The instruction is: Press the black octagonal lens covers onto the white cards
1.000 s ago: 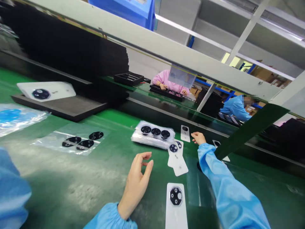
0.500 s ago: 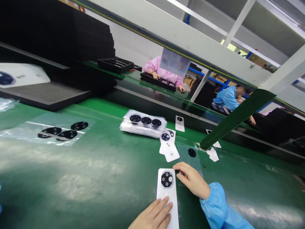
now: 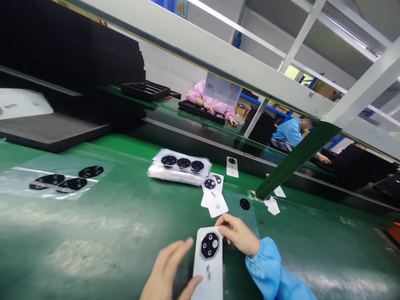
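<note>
A white phone back cover [image 3: 208, 280] with a black camera disc [image 3: 209, 245] lies on the green bench in front of me. My right hand [image 3: 240, 236] pinches its upper right corner between thumb and fingers. On the left side, my left hand [image 3: 167, 271] has its fingers apart, and the thumb tip reaches the cover's edge. Beyond them, overlapping white covers [image 3: 218, 205] lie beside a stack of clear film sheets with black discs [image 3: 179, 175]. A clear sheet bearing one black disc [image 3: 244, 204] is partly behind my right hand.
More black discs [image 3: 73, 184] lie on clear film at the left. A dark foam board [image 3: 53, 131] carries a white piece. A green slanted post [image 3: 296, 160] rises at right, near paper scraps [image 3: 272, 206]. Two co-workers sit across the bench.
My left hand has lifted off the cover's face and moved to its left edge, fingers spreading. My right hand has closed on the upper right corner. The camera view has shifted slightly.
</note>
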Action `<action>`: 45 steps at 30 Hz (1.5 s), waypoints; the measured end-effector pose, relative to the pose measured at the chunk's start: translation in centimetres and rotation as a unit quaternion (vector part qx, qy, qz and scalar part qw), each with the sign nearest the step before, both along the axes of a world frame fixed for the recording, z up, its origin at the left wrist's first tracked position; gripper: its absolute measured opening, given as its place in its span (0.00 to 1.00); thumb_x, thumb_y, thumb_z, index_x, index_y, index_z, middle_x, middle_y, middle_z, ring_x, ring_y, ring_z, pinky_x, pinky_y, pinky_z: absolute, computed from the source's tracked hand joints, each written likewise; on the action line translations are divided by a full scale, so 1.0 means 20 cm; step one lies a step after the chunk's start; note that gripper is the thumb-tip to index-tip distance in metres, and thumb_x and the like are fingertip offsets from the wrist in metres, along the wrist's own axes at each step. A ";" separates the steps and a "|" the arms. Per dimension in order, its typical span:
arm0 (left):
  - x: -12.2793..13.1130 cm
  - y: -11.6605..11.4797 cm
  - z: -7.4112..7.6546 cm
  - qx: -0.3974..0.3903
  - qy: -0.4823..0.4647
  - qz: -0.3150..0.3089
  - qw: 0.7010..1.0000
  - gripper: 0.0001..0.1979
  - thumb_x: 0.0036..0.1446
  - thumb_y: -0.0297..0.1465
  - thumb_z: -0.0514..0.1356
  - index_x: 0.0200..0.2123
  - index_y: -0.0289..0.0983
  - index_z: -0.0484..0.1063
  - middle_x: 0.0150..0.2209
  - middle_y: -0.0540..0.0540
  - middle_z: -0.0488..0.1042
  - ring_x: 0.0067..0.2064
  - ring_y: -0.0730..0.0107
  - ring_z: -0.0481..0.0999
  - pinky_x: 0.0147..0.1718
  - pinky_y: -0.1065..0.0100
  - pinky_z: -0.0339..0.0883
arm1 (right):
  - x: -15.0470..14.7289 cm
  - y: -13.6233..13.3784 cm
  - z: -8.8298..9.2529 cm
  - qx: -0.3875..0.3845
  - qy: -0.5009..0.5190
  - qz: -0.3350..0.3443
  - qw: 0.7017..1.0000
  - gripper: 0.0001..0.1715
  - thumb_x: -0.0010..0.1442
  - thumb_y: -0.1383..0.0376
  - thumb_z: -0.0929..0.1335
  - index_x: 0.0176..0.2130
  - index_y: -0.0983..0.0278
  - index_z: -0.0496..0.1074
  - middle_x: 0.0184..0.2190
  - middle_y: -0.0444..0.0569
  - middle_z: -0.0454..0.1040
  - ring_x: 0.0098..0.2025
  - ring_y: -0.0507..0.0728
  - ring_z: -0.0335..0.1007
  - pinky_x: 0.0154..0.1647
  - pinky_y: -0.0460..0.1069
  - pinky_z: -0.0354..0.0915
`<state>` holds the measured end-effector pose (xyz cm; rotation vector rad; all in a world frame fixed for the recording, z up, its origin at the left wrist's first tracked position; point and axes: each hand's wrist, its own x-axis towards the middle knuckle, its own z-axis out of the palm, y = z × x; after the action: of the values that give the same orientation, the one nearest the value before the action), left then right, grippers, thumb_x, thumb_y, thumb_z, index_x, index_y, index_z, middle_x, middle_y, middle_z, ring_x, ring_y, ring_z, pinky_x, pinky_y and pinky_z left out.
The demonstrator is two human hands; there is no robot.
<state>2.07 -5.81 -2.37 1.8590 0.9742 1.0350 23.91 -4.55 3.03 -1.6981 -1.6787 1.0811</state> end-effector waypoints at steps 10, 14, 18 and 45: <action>-0.02 0.12 0.21 -0.403 -0.241 -0.044 0.882 0.27 0.41 0.46 0.68 0.42 0.42 0.65 0.36 0.48 0.80 0.36 0.61 0.78 0.32 0.67 0.72 | 0.31 0.11 0.12 0.055 -0.096 -0.057 0.992 0.16 0.55 0.66 0.67 0.46 0.61 0.66 0.43 0.47 0.67 0.41 0.54 0.66 0.38 0.49 0.65; -0.11 0.16 0.25 -0.404 -0.239 0.012 0.883 0.27 0.39 0.45 0.68 0.42 0.42 0.65 0.37 0.47 0.80 0.37 0.56 0.79 0.32 0.64 0.73 | 0.62 0.20 0.06 0.012 -0.207 -0.086 0.974 0.10 0.54 0.66 0.70 0.38 0.66 0.69 0.39 0.47 0.68 0.41 0.56 0.66 0.44 0.55 0.63; -0.19 0.21 0.25 -0.397 -0.238 0.014 0.886 0.27 0.42 0.44 0.67 0.44 0.42 0.64 0.38 0.46 0.79 0.36 0.58 0.79 0.32 0.64 0.72 | 0.69 0.23 -0.04 -0.021 -0.253 -0.071 0.965 0.08 0.59 0.63 0.67 0.38 0.66 0.69 0.38 0.46 0.70 0.39 0.55 0.68 0.40 0.54 0.65; -0.23 0.33 0.31 -0.381 -0.334 -0.012 0.862 0.19 0.48 0.38 0.66 0.41 0.40 0.65 0.38 0.47 0.79 0.36 0.63 0.79 0.33 0.68 0.69 | 0.83 0.12 -0.31 0.063 -0.256 -0.106 0.959 0.28 0.49 0.49 0.66 0.48 0.59 0.72 0.38 0.51 0.68 0.24 0.54 0.67 0.31 0.51 0.70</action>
<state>-2.44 0.88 3.88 0.7652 0.7584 0.9727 40.54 -2.14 -3.20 -2.1364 -1.7569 0.4419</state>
